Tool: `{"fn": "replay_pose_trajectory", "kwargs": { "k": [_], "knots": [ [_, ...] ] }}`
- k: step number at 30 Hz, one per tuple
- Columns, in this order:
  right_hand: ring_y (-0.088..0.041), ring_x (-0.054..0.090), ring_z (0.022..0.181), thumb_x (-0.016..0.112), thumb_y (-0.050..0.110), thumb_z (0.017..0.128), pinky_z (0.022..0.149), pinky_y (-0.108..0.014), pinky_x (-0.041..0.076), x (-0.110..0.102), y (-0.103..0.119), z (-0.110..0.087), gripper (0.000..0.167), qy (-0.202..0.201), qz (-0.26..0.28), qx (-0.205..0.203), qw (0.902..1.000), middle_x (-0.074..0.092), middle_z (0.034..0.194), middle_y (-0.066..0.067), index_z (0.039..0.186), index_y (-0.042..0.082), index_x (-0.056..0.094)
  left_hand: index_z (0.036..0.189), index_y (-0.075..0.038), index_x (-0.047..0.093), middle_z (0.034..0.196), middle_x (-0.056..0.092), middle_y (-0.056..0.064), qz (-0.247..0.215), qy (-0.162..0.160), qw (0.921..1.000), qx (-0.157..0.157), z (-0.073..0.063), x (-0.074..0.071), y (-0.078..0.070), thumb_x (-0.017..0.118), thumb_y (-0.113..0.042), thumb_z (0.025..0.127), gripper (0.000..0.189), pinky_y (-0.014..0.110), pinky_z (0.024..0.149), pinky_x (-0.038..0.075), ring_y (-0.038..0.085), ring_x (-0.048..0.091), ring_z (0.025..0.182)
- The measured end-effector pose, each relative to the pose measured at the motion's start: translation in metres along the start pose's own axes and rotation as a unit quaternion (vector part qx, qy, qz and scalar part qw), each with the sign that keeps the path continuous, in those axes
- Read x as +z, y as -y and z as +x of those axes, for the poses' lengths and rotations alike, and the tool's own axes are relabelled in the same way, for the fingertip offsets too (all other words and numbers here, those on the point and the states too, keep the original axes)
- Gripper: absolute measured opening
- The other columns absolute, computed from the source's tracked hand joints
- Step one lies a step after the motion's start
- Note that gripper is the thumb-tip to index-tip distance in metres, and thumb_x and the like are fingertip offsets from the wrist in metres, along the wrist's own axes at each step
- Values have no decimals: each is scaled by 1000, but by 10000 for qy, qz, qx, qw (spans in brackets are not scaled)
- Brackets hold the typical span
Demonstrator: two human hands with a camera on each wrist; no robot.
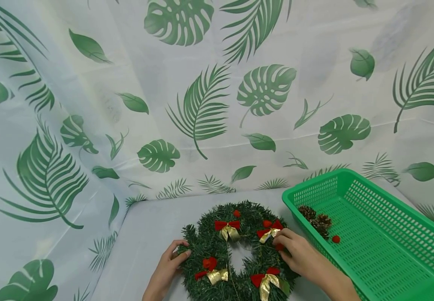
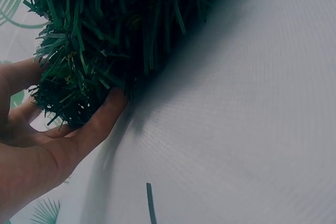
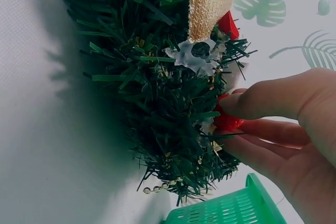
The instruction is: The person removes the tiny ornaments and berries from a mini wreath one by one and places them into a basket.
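Right grip (image 1: 297, 252) pinches a red ornament (image 3: 228, 122), left grip (image 1: 168, 262) a wreath (image 1: 203, 238); pale tabletop (image 1: 137, 242), leaf-print sheeting (image 1: 126, 138) behind.

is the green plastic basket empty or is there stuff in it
Not empty: pine cones and a small red ball lie inside the green plastic basket.

The round, bushy green wreath (image 1: 209, 236), dressed with red-and-gold bows (image 1: 228, 226), lies flat between both hands: the left hand (image 1: 167, 263) grips its edge, while the right hand (image 1: 297, 255) pinches a small red ball (image 3: 228, 123) against its greenery.
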State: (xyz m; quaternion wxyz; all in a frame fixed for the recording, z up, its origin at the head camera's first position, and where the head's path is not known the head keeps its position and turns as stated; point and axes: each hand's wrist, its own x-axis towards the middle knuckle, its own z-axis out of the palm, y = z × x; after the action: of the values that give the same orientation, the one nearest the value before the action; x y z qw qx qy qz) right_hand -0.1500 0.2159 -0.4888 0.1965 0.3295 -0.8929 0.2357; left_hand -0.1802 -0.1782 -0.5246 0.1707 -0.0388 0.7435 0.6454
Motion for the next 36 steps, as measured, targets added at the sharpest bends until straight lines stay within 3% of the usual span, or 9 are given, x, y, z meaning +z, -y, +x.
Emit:
{"fn": "replay_pose_trajectory", "kwargs": {
  "k": [11,19,28,36],
  "knots": [
    [-20,65,81,86,-14,66,63,-25,53,0,-1,3,40,-274,65,-132,9995,62,99,-6,97,6,70,128,-12,54,110,55,7,-6,-34,10000,-39,-1,-4,0,67,-39,101,40,38,74,46,20,49,92],
    [-21,64,79,87,-15,64,61,-25,52,-1,-3,-2,42,-517,-20,-78,9986,62,98,-6,96,6,69,127,-12,54,122,59,12,33,-37,10000,6,1,-1,1,68,-41,99,42,38,72,47,22,53,98],
    [-17,61,75,89,-17,56,58,-22,48,-2,-9,-8,48,-877,-102,-406,9953,60,93,-4,92,7,68,127,-13,55,115,58,9,-28,-30,10000,-6,1,1,3,68,-40,100,41,38,71,46,21,52,96],
    [-17,62,74,88,-17,57,58,-21,48,-8,-8,-11,49,-678,32,-428,9968,60,93,-6,94,6,68,127,-12,55,110,57,8,-10,-64,10000,-28,1,1,2,69,-40,99,41,38,70,45,21,50,95]
  ]
}}
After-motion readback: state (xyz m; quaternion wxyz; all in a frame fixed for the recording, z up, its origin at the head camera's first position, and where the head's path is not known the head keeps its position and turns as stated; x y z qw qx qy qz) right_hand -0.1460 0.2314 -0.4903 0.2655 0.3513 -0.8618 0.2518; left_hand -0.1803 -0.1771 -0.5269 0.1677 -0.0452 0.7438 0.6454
